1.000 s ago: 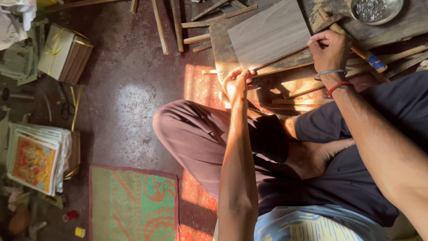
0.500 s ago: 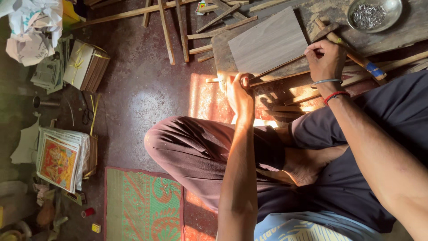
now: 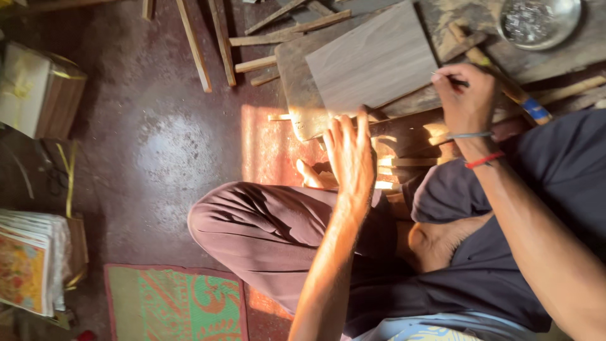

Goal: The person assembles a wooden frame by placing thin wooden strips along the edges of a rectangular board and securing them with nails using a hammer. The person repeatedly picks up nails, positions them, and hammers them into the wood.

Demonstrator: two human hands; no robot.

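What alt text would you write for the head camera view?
A seated person holds a thin pencil-like tool in the right hand at the edge of a grey board, the left hand resting beside it. Wooden sticks lie on the dark floor.

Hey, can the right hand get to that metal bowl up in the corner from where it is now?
Probably yes. The right hand holds a thin pencil-like tool at the grey board's edge, and the metal bowl sits just beyond it with only a wooden stick lying flat between.
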